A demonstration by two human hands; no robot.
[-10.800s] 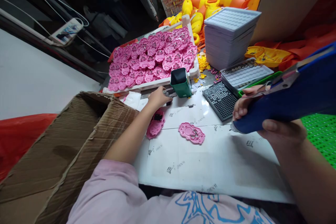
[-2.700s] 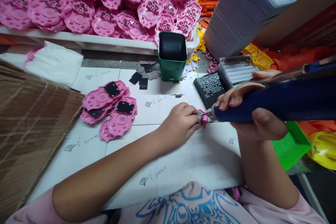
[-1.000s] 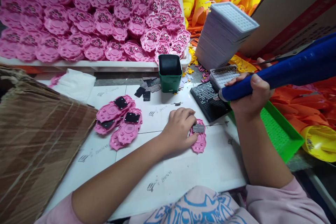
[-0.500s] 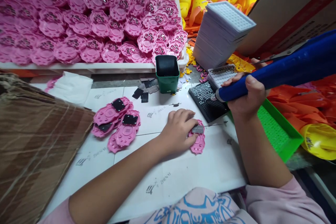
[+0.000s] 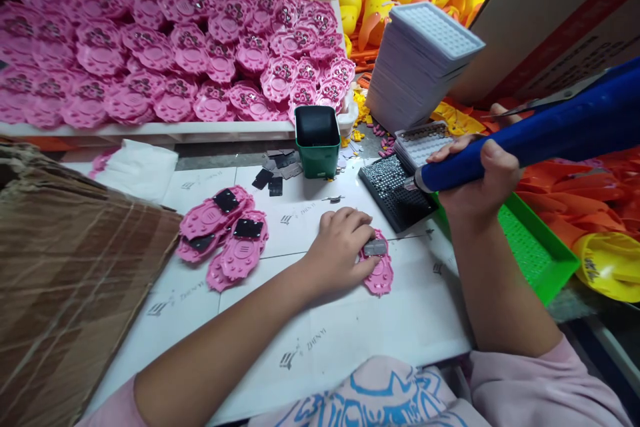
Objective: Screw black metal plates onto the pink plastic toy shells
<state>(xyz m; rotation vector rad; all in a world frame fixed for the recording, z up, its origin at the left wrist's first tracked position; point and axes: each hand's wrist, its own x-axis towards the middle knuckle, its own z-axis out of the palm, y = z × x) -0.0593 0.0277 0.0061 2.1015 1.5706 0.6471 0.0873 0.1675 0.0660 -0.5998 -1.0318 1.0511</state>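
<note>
My left hand [image 5: 343, 243] presses a pink plastic casing [image 5: 379, 277] against the white tabletop, its fingers curled over the near side. A grey rectangular cover [image 5: 375, 247] lies on the casing's upper part beside my fingertips. In my right hand [image 5: 483, 177] is a blue electric screwdriver [image 5: 540, 130], fingers wrapped round its body. Its tip is over a black perforated screw tray [image 5: 400, 193] full of small shiny screws; whether it touches one I cannot make out. Several pink casings with black covers [image 5: 240, 247] lie left of my left hand.
A green-black cup [image 5: 319, 147] stands behind my hands, with loose dark covers [image 5: 283, 170] beside it. Pink casings fill a white crate [image 5: 200, 135] at the back. White trays [image 5: 420, 67] form a tall stack. A cardboard box [image 5: 75, 280] borders the left, a green tray [image 5: 540, 247] the right.
My right hand and the screwdriver have shifted slightly to the right, with the tip still over the screw tray. My left hand stays on the pink casing.
</note>
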